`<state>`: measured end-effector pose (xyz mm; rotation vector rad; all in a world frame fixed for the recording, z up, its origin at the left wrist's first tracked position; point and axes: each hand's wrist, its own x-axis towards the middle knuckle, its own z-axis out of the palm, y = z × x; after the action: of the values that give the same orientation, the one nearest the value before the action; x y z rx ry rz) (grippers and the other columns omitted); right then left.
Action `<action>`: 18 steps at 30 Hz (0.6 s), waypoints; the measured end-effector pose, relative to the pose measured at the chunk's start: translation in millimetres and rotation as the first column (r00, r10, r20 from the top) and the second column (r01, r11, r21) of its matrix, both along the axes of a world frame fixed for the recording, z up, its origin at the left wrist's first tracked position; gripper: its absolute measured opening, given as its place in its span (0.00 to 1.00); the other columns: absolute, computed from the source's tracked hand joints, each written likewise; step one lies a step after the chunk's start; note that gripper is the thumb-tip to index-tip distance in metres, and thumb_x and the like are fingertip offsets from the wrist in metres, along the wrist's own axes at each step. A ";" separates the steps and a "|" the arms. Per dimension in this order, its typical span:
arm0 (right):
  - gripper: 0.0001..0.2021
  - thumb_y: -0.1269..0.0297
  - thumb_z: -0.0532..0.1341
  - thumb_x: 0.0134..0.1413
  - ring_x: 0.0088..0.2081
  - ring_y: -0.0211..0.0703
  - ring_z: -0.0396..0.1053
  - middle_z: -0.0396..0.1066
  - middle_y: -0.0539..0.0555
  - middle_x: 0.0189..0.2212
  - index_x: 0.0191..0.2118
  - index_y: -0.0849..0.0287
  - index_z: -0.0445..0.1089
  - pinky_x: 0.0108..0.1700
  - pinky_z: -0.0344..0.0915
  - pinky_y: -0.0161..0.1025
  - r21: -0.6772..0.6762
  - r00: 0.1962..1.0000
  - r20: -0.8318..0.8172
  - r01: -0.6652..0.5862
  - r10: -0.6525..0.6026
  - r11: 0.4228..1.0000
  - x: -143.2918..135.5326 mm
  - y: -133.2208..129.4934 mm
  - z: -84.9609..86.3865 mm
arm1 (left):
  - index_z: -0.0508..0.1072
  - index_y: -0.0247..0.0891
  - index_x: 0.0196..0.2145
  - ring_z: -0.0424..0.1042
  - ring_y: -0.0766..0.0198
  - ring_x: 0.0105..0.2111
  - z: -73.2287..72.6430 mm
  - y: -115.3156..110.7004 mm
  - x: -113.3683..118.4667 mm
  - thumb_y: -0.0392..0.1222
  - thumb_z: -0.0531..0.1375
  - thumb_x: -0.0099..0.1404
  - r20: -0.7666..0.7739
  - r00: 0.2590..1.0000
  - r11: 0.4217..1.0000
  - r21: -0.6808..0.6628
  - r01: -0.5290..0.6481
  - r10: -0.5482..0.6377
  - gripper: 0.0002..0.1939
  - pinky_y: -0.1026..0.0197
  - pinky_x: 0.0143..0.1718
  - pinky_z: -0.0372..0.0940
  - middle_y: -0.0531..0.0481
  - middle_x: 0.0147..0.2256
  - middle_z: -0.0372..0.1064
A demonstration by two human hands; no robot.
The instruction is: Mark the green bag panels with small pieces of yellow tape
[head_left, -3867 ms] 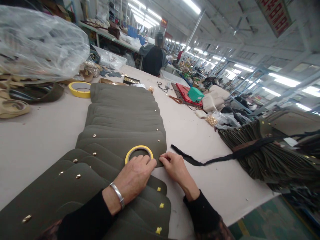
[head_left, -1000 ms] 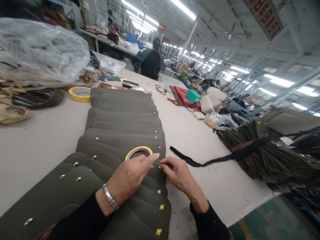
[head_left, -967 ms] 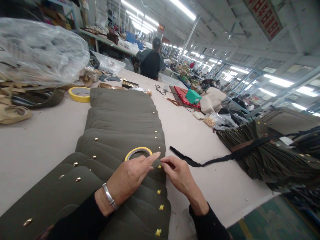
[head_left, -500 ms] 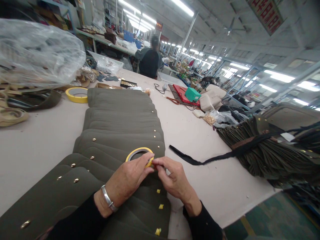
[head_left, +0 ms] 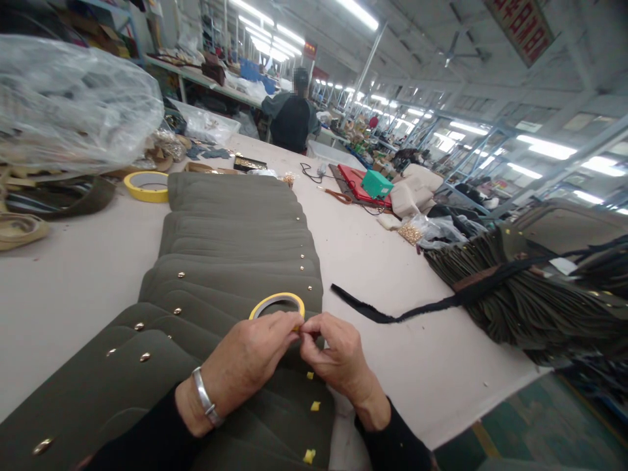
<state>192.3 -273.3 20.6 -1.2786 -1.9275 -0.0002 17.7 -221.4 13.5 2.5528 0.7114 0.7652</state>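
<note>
My left hand (head_left: 250, 350) is closed on a roll of yellow tape (head_left: 278, 299), its ring standing up beyond my fingers. Close against it, my right hand (head_left: 338, 356) pinches at the tape's edge, thumb and forefinger together; the bit between them is too small to make out clearly. Beneath both hands lie overlapping dark olive fabric panels (head_left: 235, 226), fanned out in a long row. Gold studs (head_left: 144, 357) dot the panels. Small pieces of yellow tape (head_left: 314, 406) stick along the right edge, near my right wrist.
Another yellow tape roll (head_left: 147, 186) lies beside the panels' far left. A black strip (head_left: 363, 309) runs to a tied stack of olive pieces (head_left: 530, 294) on the right. Clear plastic wrapping (head_left: 78, 98) bulges at the left. A person (head_left: 292, 121) sits farther back.
My hands have drawn closer together at the tape roll, and my left hand has turned slightly, fingers now covering more of the roll's near edge. The panels look the same.
</note>
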 end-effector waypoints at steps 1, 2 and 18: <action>0.08 0.76 0.55 0.51 0.25 0.37 0.67 0.69 0.50 0.22 0.29 0.58 0.67 0.29 0.63 0.34 -0.009 1.000 0.001 0.015 -0.015 1.000 -1.0 -0.6 0.0 | 0.66 0.41 0.43 0.74 0.64 0.36 1.8 0.1 -0.2 0.35 0.49 0.70 -0.020 1.000 1.000 -0.027 -0.011 0.011 0.08 0.63 0.38 0.69 0.51 0.37 0.73; 0.08 0.76 0.54 0.51 0.25 0.37 0.67 0.70 0.51 0.22 0.28 0.58 0.68 0.29 0.63 0.34 -0.023 1.000 -0.004 0.028 -0.028 0.999 -2.1 -1.2 0.4 | 0.67 0.41 0.42 0.74 0.64 0.36 3.4 0.1 -0.4 0.36 0.49 0.70 -0.036 0.999 0.999 -0.047 -0.026 0.024 0.08 0.63 0.37 0.69 0.51 0.36 0.72; 0.10 0.60 0.64 0.47 0.20 0.36 0.68 0.71 0.49 0.18 0.29 0.63 0.72 0.25 0.69 0.34 -0.585 0.624 -0.624 0.024 -0.470 0.810 25.8 26.5 -3.8 | 0.67 0.38 0.39 0.69 0.63 0.34 5.1 6.0 6.8 0.37 0.50 0.71 0.061 0.982 0.963 0.191 -0.189 0.180 0.07 0.61 0.37 0.64 0.50 0.34 0.70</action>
<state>218.1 -246.8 16.8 -1.5681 -1.0022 0.8552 24.4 -215.4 18.6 2.6606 0.9112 0.9930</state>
